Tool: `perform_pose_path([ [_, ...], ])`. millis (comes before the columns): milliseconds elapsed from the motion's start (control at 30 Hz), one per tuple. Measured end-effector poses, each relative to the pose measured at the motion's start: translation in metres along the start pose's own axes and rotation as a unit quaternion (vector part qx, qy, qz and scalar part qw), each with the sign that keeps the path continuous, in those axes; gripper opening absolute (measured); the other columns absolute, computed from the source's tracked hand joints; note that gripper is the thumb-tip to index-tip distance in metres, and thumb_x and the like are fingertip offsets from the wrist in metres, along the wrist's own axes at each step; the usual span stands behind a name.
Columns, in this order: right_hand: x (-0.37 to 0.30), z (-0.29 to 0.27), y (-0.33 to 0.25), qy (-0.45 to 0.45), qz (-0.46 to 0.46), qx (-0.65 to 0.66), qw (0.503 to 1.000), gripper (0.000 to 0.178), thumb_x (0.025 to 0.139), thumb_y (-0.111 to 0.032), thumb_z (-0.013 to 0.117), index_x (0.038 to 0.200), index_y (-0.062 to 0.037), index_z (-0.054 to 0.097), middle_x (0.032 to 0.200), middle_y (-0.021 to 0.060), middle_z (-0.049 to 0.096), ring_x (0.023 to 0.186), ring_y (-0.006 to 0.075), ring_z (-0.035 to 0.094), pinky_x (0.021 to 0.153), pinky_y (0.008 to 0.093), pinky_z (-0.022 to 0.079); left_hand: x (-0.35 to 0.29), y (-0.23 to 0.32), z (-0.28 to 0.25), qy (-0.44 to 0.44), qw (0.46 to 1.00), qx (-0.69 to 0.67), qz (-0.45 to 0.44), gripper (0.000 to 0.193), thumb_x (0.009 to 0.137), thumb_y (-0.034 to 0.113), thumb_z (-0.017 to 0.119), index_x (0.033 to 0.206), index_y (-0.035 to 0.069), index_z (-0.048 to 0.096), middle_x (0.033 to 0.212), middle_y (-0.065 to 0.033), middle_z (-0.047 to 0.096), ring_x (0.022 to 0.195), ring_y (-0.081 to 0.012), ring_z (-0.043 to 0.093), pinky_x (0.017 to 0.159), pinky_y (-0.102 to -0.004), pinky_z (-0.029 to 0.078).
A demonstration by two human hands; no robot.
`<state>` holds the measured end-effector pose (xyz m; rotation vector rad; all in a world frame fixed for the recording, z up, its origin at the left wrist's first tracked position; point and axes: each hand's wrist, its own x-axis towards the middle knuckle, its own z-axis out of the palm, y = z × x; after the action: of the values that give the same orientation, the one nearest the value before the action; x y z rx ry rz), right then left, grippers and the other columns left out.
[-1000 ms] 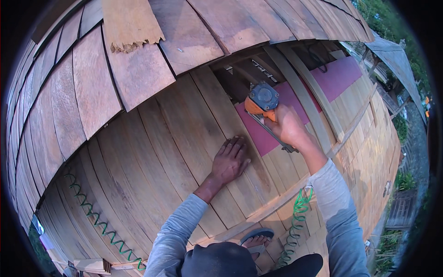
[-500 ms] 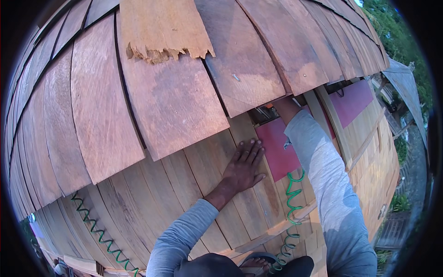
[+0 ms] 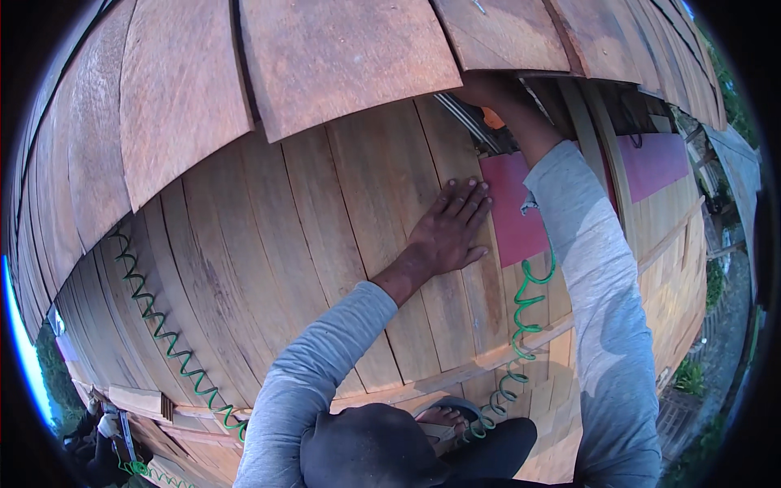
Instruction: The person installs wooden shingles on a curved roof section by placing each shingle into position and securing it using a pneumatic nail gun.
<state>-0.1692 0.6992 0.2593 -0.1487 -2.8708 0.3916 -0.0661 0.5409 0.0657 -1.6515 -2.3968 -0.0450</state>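
Note:
My left hand (image 3: 447, 232) lies flat on a row of bare wooden boards (image 3: 358, 211), fingers stretched out, holding nothing. Its fingertips reach the edge of a pink sheet (image 3: 503, 224). My right hand (image 3: 521, 118) reaches up beneath the overhanging wooden shingles (image 3: 350, 61); its fingers are hidden in the shadowed gap. Close by it in that gap are an orange part (image 3: 493, 119) and some thin metal strips (image 3: 466, 118), which I cannot identify for certain. A green coiled hose (image 3: 529, 317) hangs below a metal fitting (image 3: 530, 202) beside my right sleeve.
Another green coiled hose (image 3: 167, 333) runs down the boards at the left. A second pink sheet (image 3: 653, 165) shows at the right, past upright battens (image 3: 598, 150). At the lower left, another person's gloved hand (image 3: 107, 424) is near a stack of boards (image 3: 138, 402).
The view has tilted downward, so the shingles sit higher and more of the gap shows. My left hand stays flat on the boards, and my right arm still reaches under the shingles.

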Motion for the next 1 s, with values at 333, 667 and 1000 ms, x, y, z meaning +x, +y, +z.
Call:
perform_pose_path([
  [333,-0.235,-0.026,0.081,0.084,0.098,0.053,0.990,0.032,0.091,-0.016,0.077,0.118,0.0017,0.073,0.103,0.0287,0.075,0.100,0.0472,0.072,0.087,0.0500,0.056,0.005,0.000,-0.003,-0.019,1.000,0.021,-0.009,0.088,0.106,0.066,0.040,0.171,0.008,0.023,0.180,-0.0134,0.019,0.167,-0.0307,0.012,0.136,-0.0522,0.006],
  [667,-0.600,0.052,0.106,0.148,0.455,0.082,0.874,0.032,0.089,-0.019,0.083,0.112,0.0014,0.072,0.100,0.0269,0.076,0.097,0.0485,0.072,0.082,0.0544,0.056,0.004,0.001,-0.008,-0.019,0.997,0.071,-0.022,0.086,0.105,0.065,0.045,0.168,0.009,0.032,0.177,-0.0137,0.025,0.166,-0.0310,0.018,0.136,-0.0525,0.009],
  [1000,-0.700,0.122,0.100,0.224,0.527,0.188,0.798,0.038,0.089,-0.017,0.081,0.119,0.0008,0.068,0.102,0.0278,0.076,0.097,0.0480,0.073,0.085,0.0528,0.057,0.020,0.013,0.008,0.115,0.993,0.001,-0.003,0.062,0.099,0.051,0.067,0.140,0.005,0.063,0.151,-0.0203,0.056,0.143,-0.0395,0.050,0.121,-0.0565,0.037],
])
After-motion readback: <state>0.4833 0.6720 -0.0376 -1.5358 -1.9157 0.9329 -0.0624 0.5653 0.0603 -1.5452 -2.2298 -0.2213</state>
